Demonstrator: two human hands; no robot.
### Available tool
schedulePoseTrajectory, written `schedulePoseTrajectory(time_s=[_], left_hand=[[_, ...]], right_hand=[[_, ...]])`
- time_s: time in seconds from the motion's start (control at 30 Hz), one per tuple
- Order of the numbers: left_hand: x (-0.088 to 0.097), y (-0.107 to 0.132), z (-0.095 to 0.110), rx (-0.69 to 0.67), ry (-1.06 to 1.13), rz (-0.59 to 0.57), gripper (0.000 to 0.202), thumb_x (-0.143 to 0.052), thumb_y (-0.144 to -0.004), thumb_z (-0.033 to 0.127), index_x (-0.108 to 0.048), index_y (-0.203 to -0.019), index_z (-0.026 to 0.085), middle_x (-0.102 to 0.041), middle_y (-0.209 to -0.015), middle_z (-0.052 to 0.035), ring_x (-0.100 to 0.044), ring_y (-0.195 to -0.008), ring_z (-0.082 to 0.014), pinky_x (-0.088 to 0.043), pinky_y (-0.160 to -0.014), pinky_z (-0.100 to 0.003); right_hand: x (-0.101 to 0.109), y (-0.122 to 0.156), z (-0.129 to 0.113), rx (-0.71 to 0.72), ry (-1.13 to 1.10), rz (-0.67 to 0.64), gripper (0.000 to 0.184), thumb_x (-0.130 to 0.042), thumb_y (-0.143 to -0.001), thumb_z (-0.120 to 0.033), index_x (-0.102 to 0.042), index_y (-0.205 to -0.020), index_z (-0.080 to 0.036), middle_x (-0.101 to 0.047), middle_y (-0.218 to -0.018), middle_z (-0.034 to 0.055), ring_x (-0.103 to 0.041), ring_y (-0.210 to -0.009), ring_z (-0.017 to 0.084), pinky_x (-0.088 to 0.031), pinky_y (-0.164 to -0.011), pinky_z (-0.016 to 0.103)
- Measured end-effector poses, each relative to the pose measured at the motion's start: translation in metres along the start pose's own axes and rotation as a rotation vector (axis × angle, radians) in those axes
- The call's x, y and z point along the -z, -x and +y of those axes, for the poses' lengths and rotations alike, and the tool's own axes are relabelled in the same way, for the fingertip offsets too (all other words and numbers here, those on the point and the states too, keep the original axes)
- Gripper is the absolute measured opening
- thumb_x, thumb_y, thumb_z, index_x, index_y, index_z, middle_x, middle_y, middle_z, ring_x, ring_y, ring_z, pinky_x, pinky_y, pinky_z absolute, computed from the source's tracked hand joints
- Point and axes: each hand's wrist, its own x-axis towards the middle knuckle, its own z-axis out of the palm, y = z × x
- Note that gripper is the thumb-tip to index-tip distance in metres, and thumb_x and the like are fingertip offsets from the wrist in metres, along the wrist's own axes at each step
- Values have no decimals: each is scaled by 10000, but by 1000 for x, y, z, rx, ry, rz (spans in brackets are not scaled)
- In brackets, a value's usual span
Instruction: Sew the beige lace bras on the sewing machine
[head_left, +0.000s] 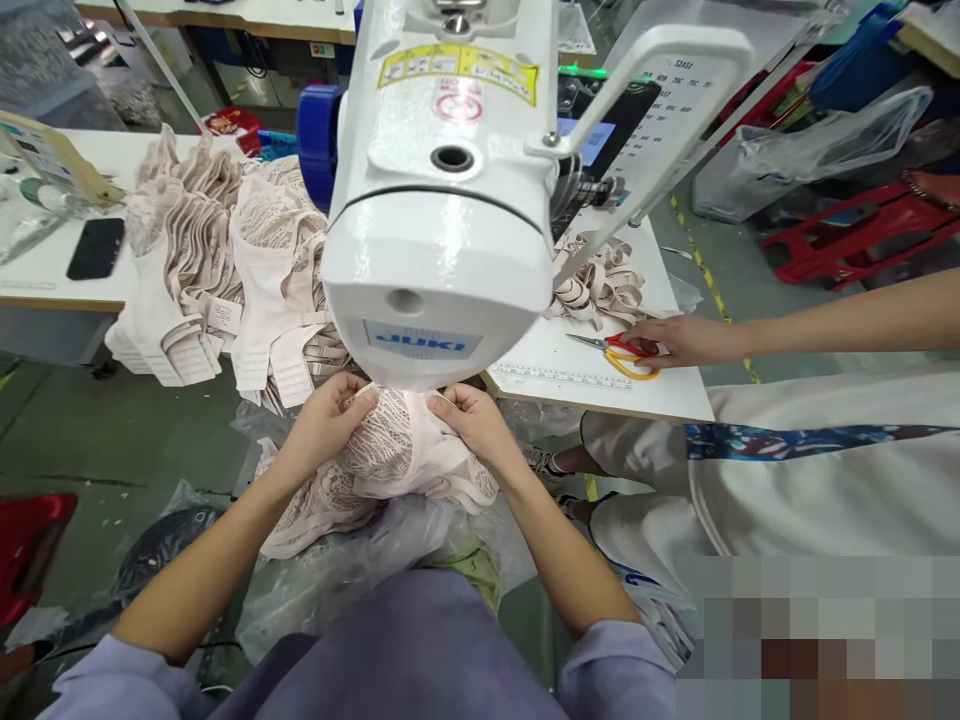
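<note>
A pale pink lace bra [416, 445] hangs between my two hands, just below the head of a white sewing machine [442, 260]. My left hand [337, 410] pinches its lace edge on the left. My right hand [472, 420] pinches the smooth fabric on the right, thumb on top. The bra's lower part drapes over a plastic sheet [352, 570] on my lap. The needle area is hidden behind the machine head.
Stacks of matching bras [187, 260] hang over the table edge at left, beside a black phone [96, 248]. At right, another person's hand [675, 340] touches red-and-orange scissors [630, 355] near a pile of straps [600, 280] and a printed ruler [562, 377].
</note>
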Motion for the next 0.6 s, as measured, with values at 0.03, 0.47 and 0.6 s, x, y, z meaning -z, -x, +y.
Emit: schedulePoseTrajectory(time_s=[0.03, 0.47, 0.6], left_hand=[[-1, 2, -6, 9, -2, -6, 357, -603, -884, 549, -614, -963, 201, -641, -789, -13, -584, -678, -183, -414, -571, -260], [-11, 29, -33, 47, 49, 14, 448, -534, -921, 630, -572, -945, 185, -611, -841, -22, -598, -794, -197, -470, -695, -284], [-10, 33, -36, -6, -20, 46, 452, -548, -906, 653, -526, -838, 206, -517, -710, 15, -533, -672, -169, -398, -596, -249]], right_hand=[[0, 1, 1, -1, -11, -2, 529, -735, -746, -620, -422, -603, -217, -361, -559, -62, -303, -532, 102, -241, -517, 251], [6, 10, 14, 12, -50, 12, 542, -708, -753, -678, -464, -633, -210, -400, -585, -54, -334, -538, 104, -252, -504, 245], [5, 16, 12, 23, -72, 3, 534, -701, -770, -666, -452, -631, -215, -390, -586, -55, -342, -540, 109, -265, -510, 247]])
